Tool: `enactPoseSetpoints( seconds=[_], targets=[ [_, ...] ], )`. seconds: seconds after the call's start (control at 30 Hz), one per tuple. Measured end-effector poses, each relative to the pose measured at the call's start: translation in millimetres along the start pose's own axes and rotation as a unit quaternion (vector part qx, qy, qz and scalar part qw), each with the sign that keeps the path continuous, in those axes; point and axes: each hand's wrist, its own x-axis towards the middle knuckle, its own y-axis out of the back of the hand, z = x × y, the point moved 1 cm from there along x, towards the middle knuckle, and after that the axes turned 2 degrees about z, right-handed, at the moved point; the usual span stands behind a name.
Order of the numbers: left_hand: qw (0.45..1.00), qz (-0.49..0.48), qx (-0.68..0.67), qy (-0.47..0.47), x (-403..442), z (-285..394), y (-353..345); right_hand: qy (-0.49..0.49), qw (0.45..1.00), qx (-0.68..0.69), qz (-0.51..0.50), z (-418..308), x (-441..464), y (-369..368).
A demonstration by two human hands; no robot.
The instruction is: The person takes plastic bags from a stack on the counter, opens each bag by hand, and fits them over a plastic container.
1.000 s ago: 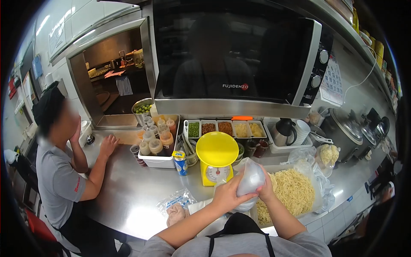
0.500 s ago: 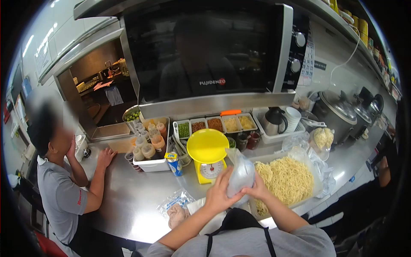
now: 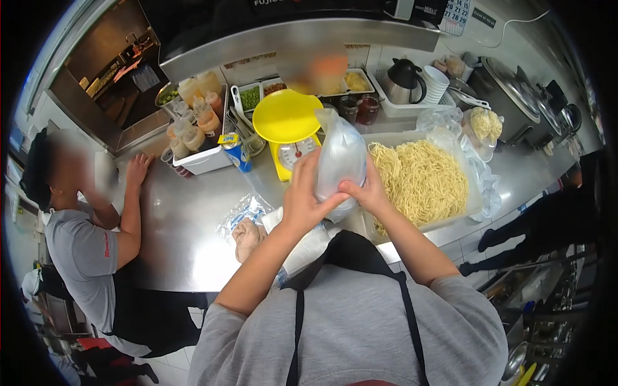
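Note:
A puffed, translucent plastic bag [image 3: 341,151] stands upright between my two hands. My left hand [image 3: 304,202] wraps its left side, and my right hand [image 3: 367,193] grips the right side, thumbs meeting low on the front. Just behind and left of the bag is a yellow kitchen scale [image 3: 285,116] with a round pan and dial. Close to my right hand, a pile of yellow noodles [image 3: 428,183] fills a shallow clear tray [image 3: 475,199]. Below my left forearm lie a crumpled beige cloth [image 3: 246,239] and a clear plastic wrapper [image 3: 241,212].
Sauce bottles crowd a white bin [image 3: 209,161], beside a blue-and-yellow can [image 3: 235,154]. Behind the scale are topping containers [image 3: 250,98]. A thermos jug [image 3: 404,80] and a large cooker [image 3: 505,87] stand back right. A co-worker [image 3: 80,238] leans on the counter at left.
My view has tipped downward, so the counter sits higher in frame and more of my apron shows. The bag stays in both hands, now more upright. The co-worker's hand has left their face.

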Motion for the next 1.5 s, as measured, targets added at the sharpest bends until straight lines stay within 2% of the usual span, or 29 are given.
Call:
enactPoseSetpoints(
  seconds=[0.03, 0.07, 0.1, 0.13, 0.2, 0.23, 0.27, 0.3, 0.33, 0.4, 0.43, 0.47, 0.53, 0.63, 0.73, 0.8, 0.83, 0.9, 0.93, 1.0, 1.03, 1.07, 1.13, 1.17, 1.3, 1.37, 1.4, 1.47, 1.5],
  targets=[
    [0.997, 0.025, -0.063, 0.04, -9.9, -0.3, 1.6, -0.003, 1.0, 0.0, 0.0, -2.0, -8.6, 3.4],
    [0.997, 0.022, -0.063, 0.042, -19.4, 0.8, 4.3, 0.098, 0.984, -0.132, 0.064, -9.6, -22.5, 7.7],
    [0.97, 0.068, -0.204, 0.116, -25.2, 4.4, 9.8, 0.196, 0.937, -0.26, 0.123, -18.6, -33.9, 8.8],
    [0.915, 0.114, -0.339, 0.187, -28.2, 8.9, 15.0, 0.192, 0.939, -0.259, 0.12, -24.3, -41.5, 7.1],
    [0.878, 0.125, -0.402, 0.228, -32.3, 27.2, 27.4, 0.248, 0.938, -0.238, -0.048, -39.6, -61.8, -2.5],
    [0.809, 0.097, -0.532, 0.231, -31.2, 37.9, 32.8, 0.18, 0.963, -0.185, -0.083, -53.7, -64.0, -19.9],
    [0.721, 0.071, -0.651, 0.227, -32.3, 43.0, 34.3, 0.169, 0.965, -0.182, -0.086, -50.4, -68.9, -25.0],
    [0.671, 0.056, -0.713, 0.197, -34.4, 40.8, 32.0, 0.153, 0.955, -0.219, -0.127, -45.1, -70.6, -28.8],
    [0.671, 0.059, -0.711, 0.203, -36.3, 41.9, 31.2, 0.139, 0.943, -0.254, -0.167, -39.1, -71.8, -31.6],
    [0.836, 0.051, -0.512, 0.193, -35.0, 45.7, 30.4, 0.126, 0.957, -0.209, -0.156, -35.8, -72.8, -24.5],
    [0.838, -0.004, -0.488, 0.245, -40.3, 45.3, 35.4, 0.069, 0.973, -0.167, -0.14, -42.3, -72.2, -20.2],
    [0.838, -0.005, -0.487, 0.246, -43.6, 44.5, 37.7, 0.011, 0.985, -0.125, -0.122, -48.5, -72.6, -16.3],
    [0.863, -0.027, -0.425, 0.272, -49.8, 41.4, 38.7, 0.029, 0.984, -0.13, -0.118, -54.6, -70.8, -8.1],
    [0.836, -0.021, -0.462, 0.295, -54.9, 39.0, 42.6, 0.014, 0.977, -0.17, -0.13, -55.9, -70.1, 0.2],
    [0.851, -0.027, -0.41, 0.327, -55.9, 35.3, 44.8, 0.043, 0.981, -0.171, -0.079, -69.2, -62.3, 1.6],
    [0.856, -0.025, -0.393, 0.334, -57.8, 35.4, 45.1, 0.157, 0.956, -0.231, 0.085, -94.2, -54.0, 1.3],
    [0.861, -0.026, -0.378, 0.34, -58.2, 35.7, 44.3, 0.157, 0.956, -0.231, 0.084, -103.8, -52.0, 3.3],
    [0.867, -0.015, -0.386, 0.315, -57.0, 42.7, 40.5, 0.26, 0.913, -0.299, -0.094, -117.9, -55.0, 6.7],
    [0.873, -0.003, -0.393, 0.288, -55.3, 47.3, 38.0, 0.258, 0.913, -0.302, -0.091, -118.3, -57.1, 1.9],
    [0.875, 0.025, -0.402, 0.269, -51.9, 54.2, 33.0, 0.165, 0.937, -0.257, -0.171, -115.2, -59.7, -21.2],
    [0.876, 0.059, -0.408, 0.249, -49.0, 57.0, 32.2, 0.095, 0.969, -0.184, -0.133, -110.3, -61.6, -24.8],
    [0.877, 0.059, -0.409, 0.245, -46.5, 60.5, 31.5, 0.098, 0.969, -0.185, -0.132, -109.3, -62.7, -24.7],
    [0.815, 0.085, -0.487, 0.301, -45.1, 66.8, 33.1, -0.09, 0.979, -0.077, -0.167, -103.9, -63.8, -25.8],
    [0.816, 0.084, -0.487, 0.3, -44.5, 69.8, 35.8, -0.114, 0.973, -0.08, -0.185, -99.6, -65.1, -26.0],
    [0.821, 0.03, -0.495, 0.281, -41.8, 77.8, 39.5, -0.134, 0.971, -0.054, -0.188, -106.1, -61.7, -22.3],
    [0.836, 0.021, -0.484, 0.258, -42.7, 77.9, 40.8, -0.042, 0.982, -0.06, -0.173, -105.8, -61.6, -20.8],
    [0.839, 0.018, -0.488, 0.242, -43.4, 76.4, 41.5, -0.04, 0.982, -0.06, -0.173, -104.7, -62.0, -19.6],
    [0.842, 0.014, -0.491, 0.226, -44.6, 77.2, 42.6, -0.105, 0.98, 0.109, -0.126, -101.9, -63.8, -16.7],
    [0.86, 0.006, -0.463, 0.216, -45.6, 79.0, 43.5, -0.105, 0.98, 0.11, -0.125, -101.2, -63.0, -16.2]
  ],
)
